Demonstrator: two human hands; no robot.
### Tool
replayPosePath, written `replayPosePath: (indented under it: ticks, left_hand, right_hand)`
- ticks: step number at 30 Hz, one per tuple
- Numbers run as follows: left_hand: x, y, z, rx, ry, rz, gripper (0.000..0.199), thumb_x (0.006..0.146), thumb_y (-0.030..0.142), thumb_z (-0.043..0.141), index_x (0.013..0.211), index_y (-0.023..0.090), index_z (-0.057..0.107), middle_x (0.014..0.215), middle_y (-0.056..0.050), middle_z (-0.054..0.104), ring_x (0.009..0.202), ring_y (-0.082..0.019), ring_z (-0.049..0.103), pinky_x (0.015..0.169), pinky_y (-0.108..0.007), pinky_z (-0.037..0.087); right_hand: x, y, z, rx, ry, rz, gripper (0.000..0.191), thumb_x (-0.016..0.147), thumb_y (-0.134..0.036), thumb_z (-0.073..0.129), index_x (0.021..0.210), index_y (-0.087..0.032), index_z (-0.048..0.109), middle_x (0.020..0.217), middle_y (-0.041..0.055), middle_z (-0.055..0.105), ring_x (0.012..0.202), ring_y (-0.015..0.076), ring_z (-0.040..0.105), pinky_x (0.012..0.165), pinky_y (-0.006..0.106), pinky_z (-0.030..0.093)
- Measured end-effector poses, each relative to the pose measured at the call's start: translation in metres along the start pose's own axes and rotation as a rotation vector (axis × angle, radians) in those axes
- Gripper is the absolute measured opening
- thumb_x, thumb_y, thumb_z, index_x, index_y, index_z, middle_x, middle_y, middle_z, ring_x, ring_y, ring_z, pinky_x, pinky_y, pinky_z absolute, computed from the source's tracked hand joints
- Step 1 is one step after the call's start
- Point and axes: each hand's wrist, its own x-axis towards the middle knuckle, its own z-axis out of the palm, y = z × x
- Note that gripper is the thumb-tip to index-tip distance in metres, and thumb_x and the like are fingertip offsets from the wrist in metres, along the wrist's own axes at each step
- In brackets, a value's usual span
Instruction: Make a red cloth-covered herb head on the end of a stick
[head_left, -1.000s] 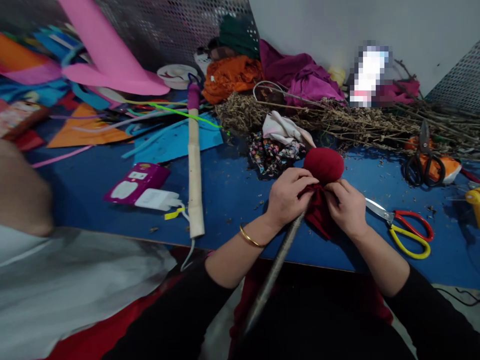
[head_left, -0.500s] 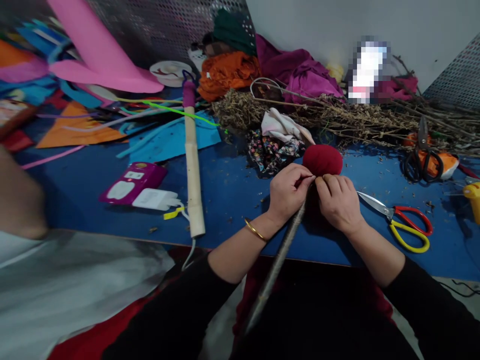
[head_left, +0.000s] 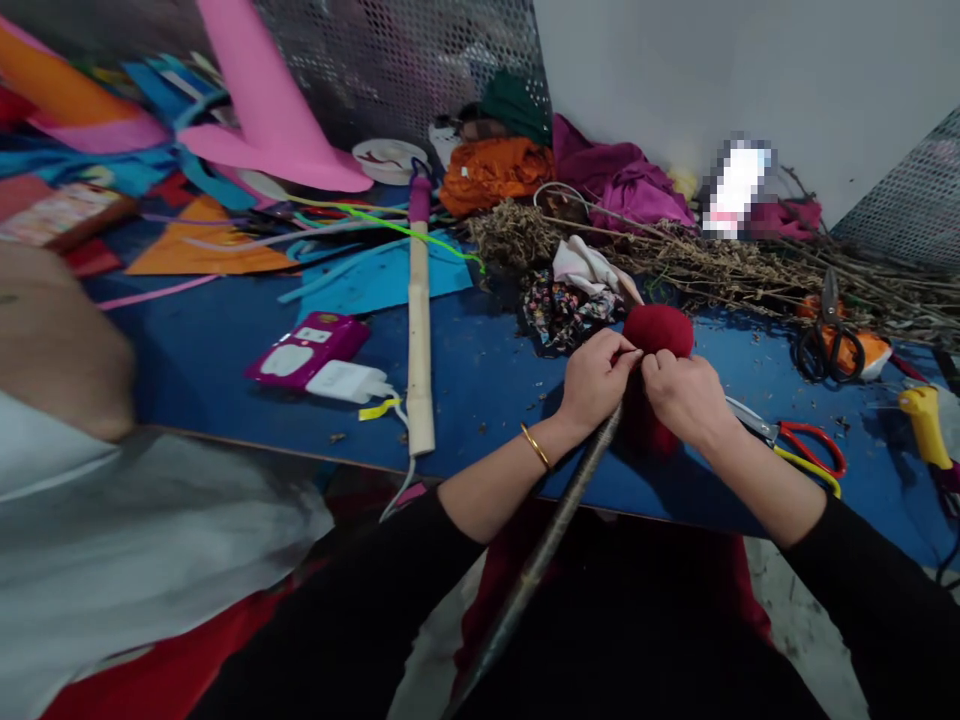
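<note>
A red cloth [head_left: 660,328], rounded into a ball at its upper end, sits at the top of a long grey-brown stick [head_left: 562,515] that slants down toward my lap. My left hand [head_left: 600,378] wears a gold bangle and pinches the cloth at the ball's base, where it meets the stick. Close beside it, my right hand [head_left: 684,395] has its fingers curled on the same gathered spot. More red cloth hangs below, between stick and right wrist. The exact fold or any thread between the fingertips is too small to make out. Scissors [head_left: 810,450] with red and yellow handles lie partly behind my right forearm.
A bamboo stick [head_left: 420,350] lies left, near a purple packet [head_left: 307,350] and a white plug with cable. Dried stalks [head_left: 750,265], crumpled cloths and black scissors [head_left: 830,345] line the back. A yellow-handled tool [head_left: 926,425] lies right. Another person's arm [head_left: 67,340] is at left.
The view has shifted, so the left-hand items appear farther right. My right hand's fingers are more curled, and more red cloth shows beneath. Both hands stay at the ball's base.
</note>
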Motion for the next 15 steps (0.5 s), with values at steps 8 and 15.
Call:
replayPosePath:
  ticks: [8,15]
  left_hand:
    - [-0.014,0.019,0.013,-0.029,-0.003,-0.166,0.017,0.085,0.017,0.055,0.069,0.019,0.052,0.070,0.001,0.053,0.068,-0.014,0.050,0.066,-0.027,0.039]
    - [-0.015,0.017,0.015,-0.105,0.033,-0.208,0.018,0.085,0.017,0.056,0.067,0.019,0.053,0.066,0.002,0.052,0.064,-0.013,0.050,0.062,-0.026,0.039]
  right_hand:
    - [-0.035,0.010,0.012,0.312,0.160,0.076,0.032,0.097,-0.025,0.034,0.076,-0.016,0.057,0.072,0.0038,0.059,0.057,0.0128,0.048,0.054,0.027,0.024]
    - [-0.039,0.016,0.030,0.669,0.352,-0.011,0.032,0.097,-0.022,0.037,0.066,-0.021,0.042,0.062,-0.0016,0.044,0.057,0.0124,0.041,0.056,0.025,0.029]
